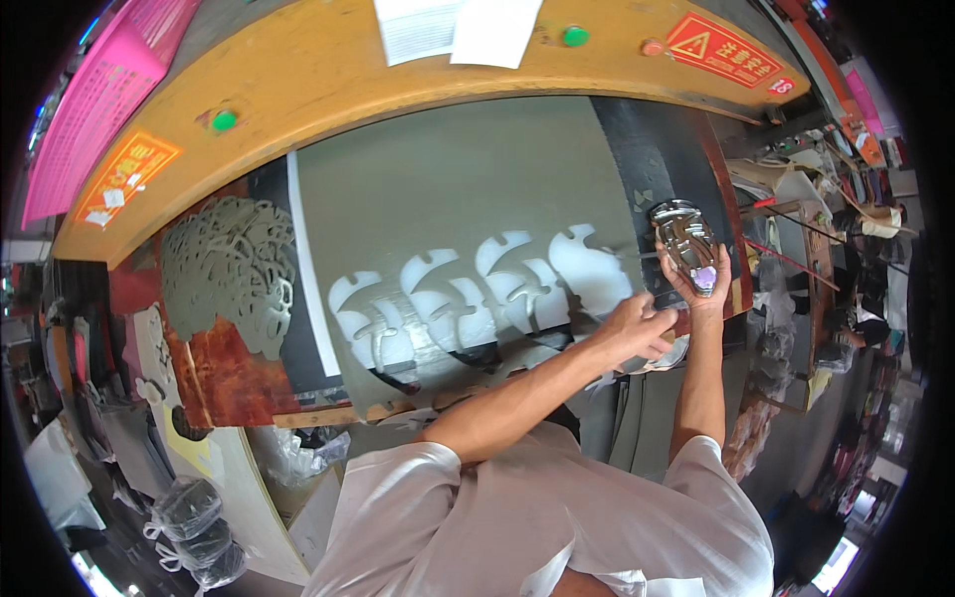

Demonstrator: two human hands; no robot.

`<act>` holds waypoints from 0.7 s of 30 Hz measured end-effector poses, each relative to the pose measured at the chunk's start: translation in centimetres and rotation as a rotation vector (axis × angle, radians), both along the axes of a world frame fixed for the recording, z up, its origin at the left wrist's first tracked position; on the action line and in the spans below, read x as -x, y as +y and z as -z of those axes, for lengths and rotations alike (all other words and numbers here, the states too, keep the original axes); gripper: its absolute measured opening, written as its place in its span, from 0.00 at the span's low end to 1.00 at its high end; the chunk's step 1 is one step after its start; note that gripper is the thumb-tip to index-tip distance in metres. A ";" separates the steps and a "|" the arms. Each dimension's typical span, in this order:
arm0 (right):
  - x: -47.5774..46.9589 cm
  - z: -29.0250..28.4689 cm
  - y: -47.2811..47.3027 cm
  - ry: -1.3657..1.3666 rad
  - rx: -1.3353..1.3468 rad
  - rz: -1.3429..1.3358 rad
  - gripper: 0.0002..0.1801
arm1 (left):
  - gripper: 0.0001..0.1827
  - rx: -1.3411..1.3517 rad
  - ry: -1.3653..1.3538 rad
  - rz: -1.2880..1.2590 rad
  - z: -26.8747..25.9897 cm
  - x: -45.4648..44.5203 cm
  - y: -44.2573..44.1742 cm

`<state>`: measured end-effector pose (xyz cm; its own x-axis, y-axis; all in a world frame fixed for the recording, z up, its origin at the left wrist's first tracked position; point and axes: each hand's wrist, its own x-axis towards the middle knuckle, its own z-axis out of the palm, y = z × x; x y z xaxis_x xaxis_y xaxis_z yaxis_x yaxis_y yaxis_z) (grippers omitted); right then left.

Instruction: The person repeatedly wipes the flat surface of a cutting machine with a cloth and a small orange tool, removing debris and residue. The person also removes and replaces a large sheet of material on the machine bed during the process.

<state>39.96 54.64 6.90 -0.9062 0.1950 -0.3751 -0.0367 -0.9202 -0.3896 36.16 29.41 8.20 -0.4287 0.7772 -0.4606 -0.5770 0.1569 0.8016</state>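
Note:
My right hand (700, 289) holds a shiny metal cutting die (683, 237) from below, near the right edge of the work surface. A pale purple patch (703, 278) shows on the die's near end. Beside it, my left hand (643, 327) has its fingers curled over the sheet's near right corner. Whether those fingers grip something is unclear. A grey-green sheet (462, 179) covers the middle of the bed. Several curved openings along its near part expose a white layer (589, 261) underneath. A blurred thin strip (640, 257) lies between sheet and die.
Across the far side runs a yellow press beam (313, 97) with green buttons (576, 36), a red button (653, 47) and papers (455, 30). Tangled sheet offcuts (227, 269) are heaped at left. A pink plastic basket (104, 104) stands beyond. Wrapped bundles (195, 530) sit lower left.

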 end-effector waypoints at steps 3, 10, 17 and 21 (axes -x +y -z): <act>0.2 0.1 -0.2 -0.090 0.048 0.045 0.52 | 0.26 -0.273 -0.526 -0.201 1.0 -1.2 -3.1; 0.5 -0.3 -1.2 -0.157 -0.020 0.103 0.49 | 0.27 0.053 0.763 -0.284 1.4 2.9 -16.3; 2.0 -1.4 -1.5 -0.186 -0.158 -0.029 0.39 | 0.46 0.945 1.419 0.029 4.3 11.0 -24.4; 2.3 -0.9 -1.3 -0.198 -0.240 -0.045 0.37 | 0.47 1.006 1.316 0.255 5.0 5.7 -25.9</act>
<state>37.69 53.38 7.81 -0.8302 0.2602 -0.4931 0.1002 -0.8004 -0.5911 30.45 3.51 3.21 -0.8191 0.5217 -0.2387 0.4796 0.8510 0.2139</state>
